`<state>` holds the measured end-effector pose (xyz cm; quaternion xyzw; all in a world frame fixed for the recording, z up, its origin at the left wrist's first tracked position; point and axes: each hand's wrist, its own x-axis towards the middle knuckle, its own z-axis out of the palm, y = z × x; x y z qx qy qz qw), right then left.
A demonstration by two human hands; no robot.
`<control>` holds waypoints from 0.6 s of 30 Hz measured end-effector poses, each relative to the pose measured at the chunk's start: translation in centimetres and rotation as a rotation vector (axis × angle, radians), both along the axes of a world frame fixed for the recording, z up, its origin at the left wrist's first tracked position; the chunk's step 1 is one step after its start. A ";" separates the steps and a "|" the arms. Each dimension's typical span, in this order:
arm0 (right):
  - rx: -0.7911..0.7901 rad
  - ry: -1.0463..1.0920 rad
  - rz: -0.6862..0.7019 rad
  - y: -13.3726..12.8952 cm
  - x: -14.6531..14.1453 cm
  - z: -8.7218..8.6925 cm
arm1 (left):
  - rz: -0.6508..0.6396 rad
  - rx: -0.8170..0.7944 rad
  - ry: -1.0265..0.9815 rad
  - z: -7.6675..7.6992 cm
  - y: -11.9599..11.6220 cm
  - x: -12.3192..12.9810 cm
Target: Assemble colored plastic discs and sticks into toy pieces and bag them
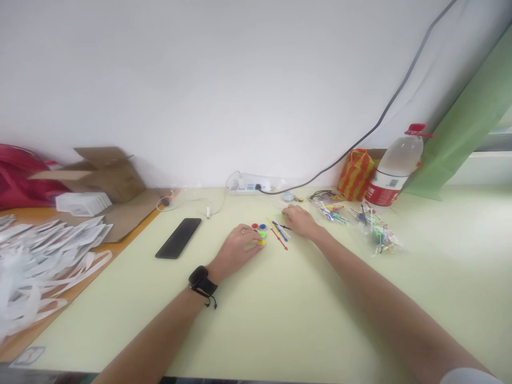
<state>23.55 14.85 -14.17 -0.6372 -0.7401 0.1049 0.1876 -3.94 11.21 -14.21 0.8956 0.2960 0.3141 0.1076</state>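
The left hand (239,246) touches coloured discs (262,234); the right hand (299,220) meets a green stick (282,215) — whether either grips, I can't tell. A sideways brush could scatter the loose sticks (280,232) between them.

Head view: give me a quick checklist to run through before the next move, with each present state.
1. Left hand at the round coloured pieces: ok.
2. Right hand grip secure: cannot tell, detail too small.
3. Space between the hands free: not ok, thin coloured sticks lie there.
4. Phone apart from both hands: ok.
5. Bottle upright and capped: ok.
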 end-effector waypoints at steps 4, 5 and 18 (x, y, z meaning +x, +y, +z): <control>-0.005 -0.010 -0.006 -0.2 0.8 -0.4 | 0.051 -0.021 0.013 0.4 -0.4 -0.1; -0.008 -0.006 0.001 -0.4 0.8 -0.4 | 0.060 -0.036 0.042 0.3 -0.5 -0.1; 0.036 0.061 0.109 -4.3 -4.4 -0.7 | 0.110 -0.187 0.278 -1.4 -0.1 0.1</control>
